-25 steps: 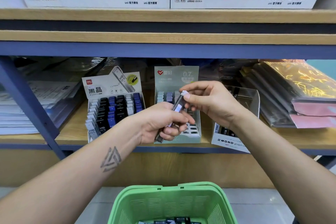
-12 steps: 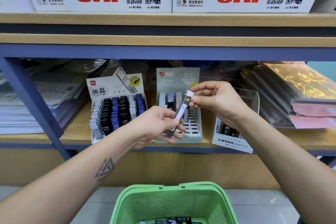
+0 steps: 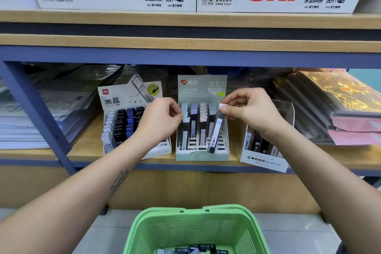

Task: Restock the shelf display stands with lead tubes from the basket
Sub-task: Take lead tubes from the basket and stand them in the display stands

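Head view: wooden shelf point(image 3: 86, 146) on blue framing. My right hand point(image 3: 250, 109) pinches a lead tube point(image 3: 216, 128), cap up, near upright, over the green stand point(image 3: 203, 155); my left hand point(image 3: 159, 119) hangs curled beside it.

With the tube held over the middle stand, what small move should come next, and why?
Probably lower the lead tube straight down into the right column of the middle stand. The right hand pinches its white cap, its lower end hangs over empty slots there, and the left hand is apart from it.

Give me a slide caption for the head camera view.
Right hand lowers a lead tube into the middle stand.
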Demonstrator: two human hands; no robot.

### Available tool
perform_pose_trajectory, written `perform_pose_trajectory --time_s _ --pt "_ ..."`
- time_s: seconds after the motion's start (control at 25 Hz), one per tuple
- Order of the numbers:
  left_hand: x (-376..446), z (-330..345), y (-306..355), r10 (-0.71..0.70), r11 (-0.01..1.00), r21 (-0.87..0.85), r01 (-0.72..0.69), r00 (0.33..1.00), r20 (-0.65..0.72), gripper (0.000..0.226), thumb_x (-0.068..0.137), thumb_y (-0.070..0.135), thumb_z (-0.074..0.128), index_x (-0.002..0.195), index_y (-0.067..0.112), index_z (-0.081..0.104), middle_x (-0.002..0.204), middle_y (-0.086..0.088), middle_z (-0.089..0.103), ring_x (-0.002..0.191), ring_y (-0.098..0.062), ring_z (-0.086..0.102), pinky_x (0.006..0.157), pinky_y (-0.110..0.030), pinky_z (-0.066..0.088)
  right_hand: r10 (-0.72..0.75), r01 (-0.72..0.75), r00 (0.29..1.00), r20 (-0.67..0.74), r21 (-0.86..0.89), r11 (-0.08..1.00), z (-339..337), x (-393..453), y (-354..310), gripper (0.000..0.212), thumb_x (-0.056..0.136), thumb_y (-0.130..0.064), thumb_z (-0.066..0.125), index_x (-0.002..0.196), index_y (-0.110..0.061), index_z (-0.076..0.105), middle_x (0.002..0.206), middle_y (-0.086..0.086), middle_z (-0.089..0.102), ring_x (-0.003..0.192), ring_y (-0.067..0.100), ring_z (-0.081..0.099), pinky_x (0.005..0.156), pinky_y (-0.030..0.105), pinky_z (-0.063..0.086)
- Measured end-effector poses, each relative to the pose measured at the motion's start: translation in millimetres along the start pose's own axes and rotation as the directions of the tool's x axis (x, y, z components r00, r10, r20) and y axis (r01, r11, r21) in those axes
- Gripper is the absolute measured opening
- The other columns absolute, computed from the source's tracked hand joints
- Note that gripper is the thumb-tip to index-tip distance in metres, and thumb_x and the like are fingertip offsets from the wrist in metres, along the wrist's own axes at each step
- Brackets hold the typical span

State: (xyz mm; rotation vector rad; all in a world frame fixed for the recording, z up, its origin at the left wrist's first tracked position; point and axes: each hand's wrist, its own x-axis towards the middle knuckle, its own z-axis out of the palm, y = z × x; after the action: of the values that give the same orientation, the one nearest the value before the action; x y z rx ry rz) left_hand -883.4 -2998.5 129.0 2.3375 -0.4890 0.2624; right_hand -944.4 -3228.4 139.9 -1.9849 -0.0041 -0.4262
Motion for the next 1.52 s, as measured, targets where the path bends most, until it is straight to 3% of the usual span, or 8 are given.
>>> perform_pose_trajectory --time_s 0.4,0.68,0.96,1.04,1.12,1.2,1.36,1.52 --pt "16 39 -6 0.089 0.991 0.11 -0.079 0.992 -0.085 0.009 0.091 0.027 0.07 0.095 0.021 0.076 0.104 0.001 0.057 0.103 -0.021 0.054 0.079 -0.034 0.044 -0.122 0.112 0.991 -0.057 -0.156 0.981 18 3 6 0.009 0.082 -0.015 0.083 0.086 -0.016 0.075 0.079 -0.001 0.074 0.076 0.018 0.072 0.076 0.04 0.063" --pt "18 36 -7 0.039 0.999 0.031 -0.037 0.997 -0.059 0.008 0.09 0.018 0.071 0.095 0.016 0.077 0.108 -0.002 0.063 0.095 -0.019 0.062 0.075 -0.024 0.042 -0.124 0.12 0.992 -0.012 -0.179 0.977 30 4 17 0.011 0.082 -0.015 0.083 0.086 -0.02 0.075 0.08 -0.003 0.075 0.077 0.013 0.072 0.078 0.035 0.062" --pt "15 33 -6 0.046 0.998 0.044 -0.043 0.997 -0.065 0.01 0.091 0.019 0.071 0.096 0.016 0.079 0.104 -0.002 0.065 0.093 -0.018 0.061 0.075 -0.024 0.041 -0.17 0.179 0.98 0.101 -0.096 0.979 36 2 15 0.014 0.081 -0.012 0.084 0.08 -0.024 0.076 0.078 -0.004 0.075 0.078 0.015 0.073 0.077 0.03 0.06" --pt "15 32 -5 0.046 0.998 0.05 -0.043 0.997 -0.069 0.01 0.091 0.019 0.071 0.097 0.016 0.079 0.104 -0.002 0.066 0.092 -0.017 0.061 0.074 -0.023 0.04 -0.155 0.169 0.983 0.101 -0.149 0.974 39 2 18 0.012 0.082 -0.014 0.084 0.079 -0.023 0.076 0.075 -0.004 0.074 0.076 0.013 0.072 0.076 0.029 0.059" --pt "15 32 -5 0.044 0.998 0.048 -0.041 0.997 -0.071 0.011 0.091 0.018 0.07 0.097 0.015 0.079 0.104 -0.002 0.066 0.092 -0.016 0.061 0.075 -0.024 0.041 -0.2 0.217 0.976 0.084 -0.344 0.914 40 2 25 0.003 0.086 -0.018 0.08 0.084 -0.02 0.078 0.077 -0.009 0.072 0.076 0.008 0.067 0.077 0.028 0.056" --pt "15 33 -5 0.037 0.999 0.034 -0.034 0.997 -0.072 0.01 0.091 0.018 0.07 0.097 0.015 0.078 0.106 -0.001 0.066 0.093 -0.017 0.062 0.076 -0.024 0.043 -0.304 0.319 0.946 0.116 -0.509 0.8 42 2 31 0.006 0.089 -0.019 0.076 0.092 -0.015 0.079 0.086 -0.007 0.071 0.081 0.011 0.065 0.079 0.036 0.056" --pt "15 33 -6 0.043 0.999 0.031 -0.041 0.996 -0.08 0.011 0.091 0.018 0.07 0.098 0.016 0.078 0.107 -0.001 0.065 0.093 -0.015 0.062 0.076 -0.022 0.042 -0.371 0.398 0.913 0.171 -0.57 0.718 42 0 31 0.014 0.093 -0.021 0.069 0.101 -0.017 0.079 0.095 -0.007 0.069 0.088 0.017 0.065 0.076 0.039 0.056" --pt "15 34 -8 0.047 0.999 0.027 -0.045 0.996 -0.08 0.012 0.091 0.02 0.07 0.1 0.018 0.077 0.109 -0.001 0.065 0.095 -0.017 0.063 0.077 -0.024 0.043 -0.363 0.377 0.919 0.155 -0.617 0.691 40 -5 30 0.029 0.094 -0.015 0.055 0.114 -0.017 0.075 0.107 -0.006 0.071 0.1 0.02 0.066 0.081 0.038 0.056"
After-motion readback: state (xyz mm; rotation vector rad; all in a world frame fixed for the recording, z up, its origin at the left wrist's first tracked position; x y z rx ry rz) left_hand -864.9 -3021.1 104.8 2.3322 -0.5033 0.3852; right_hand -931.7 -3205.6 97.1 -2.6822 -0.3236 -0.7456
